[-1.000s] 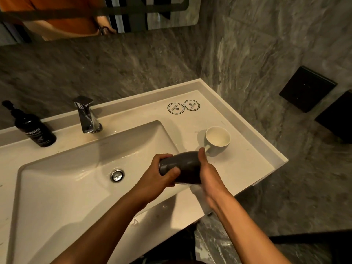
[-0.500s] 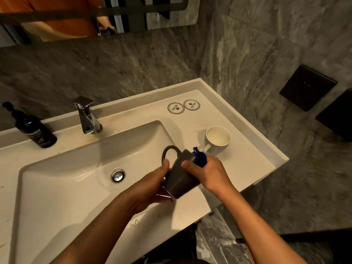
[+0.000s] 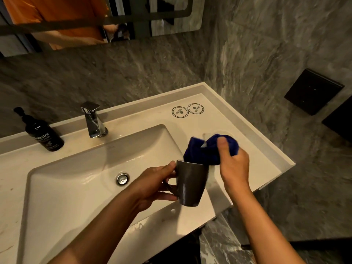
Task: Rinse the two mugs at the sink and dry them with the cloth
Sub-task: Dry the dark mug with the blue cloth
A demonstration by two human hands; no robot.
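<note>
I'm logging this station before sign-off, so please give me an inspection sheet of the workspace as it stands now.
Surface: white vanity top with a basin; small marks at its left edge.
Job's things: dark mug upright over the basin's right edge; blue cloth bunched at its mouth. The second mug is hidden behind the cloth.
Clutter: black pump bottle left of the tap; two round stickers.
Hands: left hand grips the mug's handle; right hand grips the cloth.
Cables: nothing seen.
Surroundings: grey marble wall, mirror, black wall panels.
</note>
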